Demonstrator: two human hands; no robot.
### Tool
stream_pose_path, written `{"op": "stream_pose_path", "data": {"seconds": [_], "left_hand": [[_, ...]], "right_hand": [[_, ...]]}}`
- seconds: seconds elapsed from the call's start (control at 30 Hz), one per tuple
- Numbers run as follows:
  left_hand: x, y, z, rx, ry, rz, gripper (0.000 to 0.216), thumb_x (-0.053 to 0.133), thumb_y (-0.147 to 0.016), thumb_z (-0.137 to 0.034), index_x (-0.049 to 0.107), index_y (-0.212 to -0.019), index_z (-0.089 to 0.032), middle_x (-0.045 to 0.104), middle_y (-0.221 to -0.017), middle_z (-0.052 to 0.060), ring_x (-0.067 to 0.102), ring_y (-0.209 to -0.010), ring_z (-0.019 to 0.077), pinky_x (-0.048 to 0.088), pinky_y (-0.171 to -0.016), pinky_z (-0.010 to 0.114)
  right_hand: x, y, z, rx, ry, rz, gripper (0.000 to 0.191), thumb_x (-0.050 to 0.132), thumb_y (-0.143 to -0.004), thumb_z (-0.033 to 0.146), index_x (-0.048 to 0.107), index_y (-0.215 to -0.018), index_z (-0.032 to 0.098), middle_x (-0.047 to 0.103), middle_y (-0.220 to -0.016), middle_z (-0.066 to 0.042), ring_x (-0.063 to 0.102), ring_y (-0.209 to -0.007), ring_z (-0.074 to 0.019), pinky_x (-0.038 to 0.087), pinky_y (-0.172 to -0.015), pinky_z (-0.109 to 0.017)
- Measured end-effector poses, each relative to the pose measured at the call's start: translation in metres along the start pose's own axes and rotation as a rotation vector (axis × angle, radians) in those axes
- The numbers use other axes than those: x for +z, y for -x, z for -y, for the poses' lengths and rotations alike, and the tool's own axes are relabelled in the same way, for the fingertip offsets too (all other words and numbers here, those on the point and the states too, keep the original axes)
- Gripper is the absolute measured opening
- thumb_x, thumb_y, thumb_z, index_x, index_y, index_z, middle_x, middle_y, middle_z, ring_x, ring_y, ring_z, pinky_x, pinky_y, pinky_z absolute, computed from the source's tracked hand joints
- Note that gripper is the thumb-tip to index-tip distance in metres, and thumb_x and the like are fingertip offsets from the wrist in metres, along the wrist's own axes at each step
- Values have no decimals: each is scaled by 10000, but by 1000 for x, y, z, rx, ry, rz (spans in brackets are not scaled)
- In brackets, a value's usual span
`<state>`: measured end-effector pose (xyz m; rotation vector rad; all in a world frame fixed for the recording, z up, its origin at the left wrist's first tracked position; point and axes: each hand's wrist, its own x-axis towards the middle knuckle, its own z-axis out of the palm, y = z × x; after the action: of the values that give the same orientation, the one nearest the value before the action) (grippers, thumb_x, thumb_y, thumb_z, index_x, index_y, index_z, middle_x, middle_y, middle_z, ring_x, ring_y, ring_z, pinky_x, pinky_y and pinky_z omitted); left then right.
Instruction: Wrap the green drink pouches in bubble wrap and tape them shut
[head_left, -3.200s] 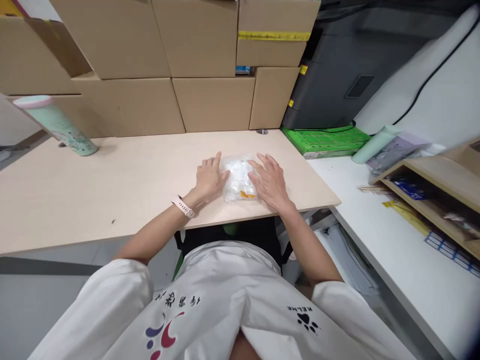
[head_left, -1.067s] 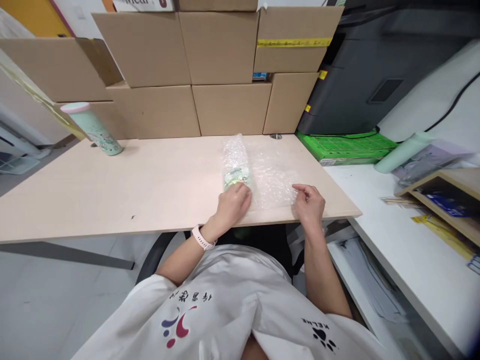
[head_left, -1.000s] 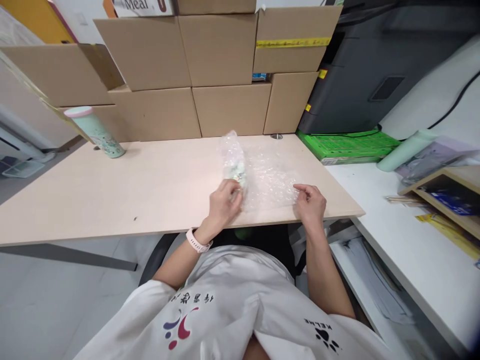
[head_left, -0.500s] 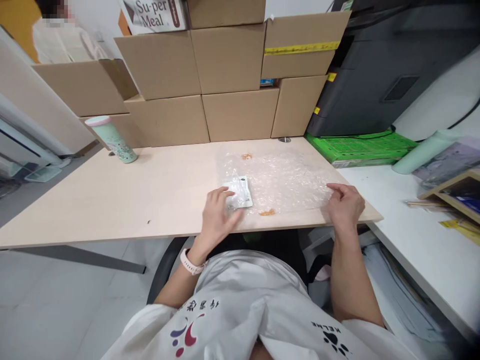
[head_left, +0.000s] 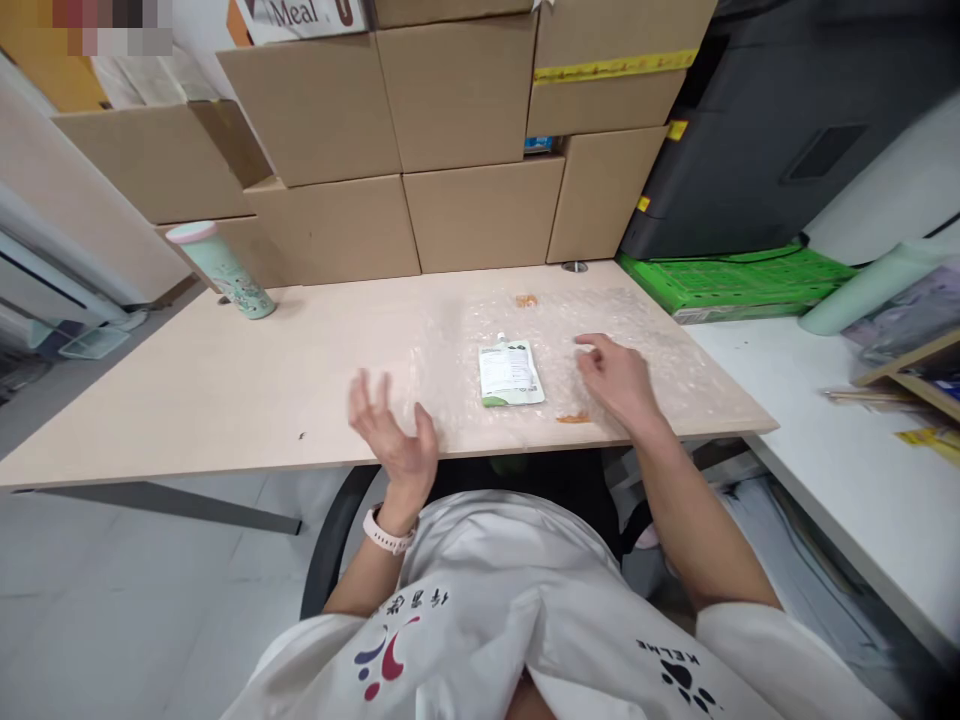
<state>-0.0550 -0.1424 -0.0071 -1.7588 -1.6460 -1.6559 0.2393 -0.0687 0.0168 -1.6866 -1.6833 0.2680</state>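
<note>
A clear sheet of bubble wrap [head_left: 637, 335] lies spread flat on the pale wooden desk [head_left: 225, 380]. On it rests a small white pouch with a green bottom edge and a spout [head_left: 510, 372]. My left hand [head_left: 394, 440] is lifted off the desk near its front edge, palm up, fingers spread, holding nothing. My right hand [head_left: 615, 378] rests on the bubble wrap just right of the pouch, fingers loosely curled and touching the sheet. Two bits of orange tape [head_left: 574, 418] stick to the wrap.
Stacked cardboard boxes [head_left: 450, 150] line the back of the desk. A mint-green tumbler [head_left: 219, 270] stands at the back left. A green crate [head_left: 731, 282] and a dark printer [head_left: 772, 130] sit to the right, beside a white table [head_left: 847, 440] with a wooden tray.
The bubble wrap has been unrolled flat and the pouch now lies bare on it. My left hand let go and lifted away to the left; my right hand moved in toward the pouch.
</note>
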Motion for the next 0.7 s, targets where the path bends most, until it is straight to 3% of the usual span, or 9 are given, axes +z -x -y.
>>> {"op": "stream_pose_path", "data": {"seconds": [0.13,0.23,0.3,0.43,0.5,0.6,0.7], "left_hand": [[4,14,-4,174,70,522,272,520,-961,-307,579,-1225,-326,678,-1186,80,636,-1157,307,511,-1008,598],[12,22,-2,191,30,670,230,572,-928,-375,630,-1143,-316,694,-1136,97,650,-1083,331,566,-874,557],[15,23,-2,179,43,669,221,565,-932,-377,639,-1130,-314,697,-1155,96,645,-1092,335,559,-886,560],[7,14,4,42,208,666,180,574,-937,-366,671,-1066,-287,717,-1156,84,655,-1119,325,539,-956,563],[-1,4,15,-132,290,538,166,558,-953,-351,684,-1037,-281,728,-1113,81,679,-1074,300,543,-943,544],[-12,-11,44,-373,253,203,119,587,-935,-342,692,-944,-287,719,-999,97,688,-973,296,520,-915,565],[-18,-21,68,-636,420,215,39,636,-885,-294,659,-916,-286,701,-874,80,691,-727,232,570,-752,483]], "right_hand": [[48,-24,25,13,-96,185,345,554,-832,296,735,-1125,316,730,-858,-59,701,-852,-328,532,-786,-497],[70,-33,26,151,-302,246,340,565,-786,225,744,-1069,281,709,-865,-62,686,-713,-271,559,-621,-435],[77,-34,27,176,-362,259,306,554,-774,200,748,-998,279,684,-800,-54,658,-646,-248,536,-546,-402],[72,-30,42,15,-417,176,277,504,-789,169,716,-916,295,675,-789,-53,650,-677,-235,510,-558,-372],[67,-25,56,-35,-515,156,259,502,-800,181,692,-934,295,700,-887,-64,666,-716,-228,517,-574,-365],[69,-17,80,-41,-675,197,205,531,-814,241,666,-961,290,713,-1017,-85,691,-766,-228,540,-604,-374],[93,-8,99,-23,-762,253,188,549,-814,275,664,-962,287,718,-1069,-101,708,-852,-243,566,-651,-391]]}}
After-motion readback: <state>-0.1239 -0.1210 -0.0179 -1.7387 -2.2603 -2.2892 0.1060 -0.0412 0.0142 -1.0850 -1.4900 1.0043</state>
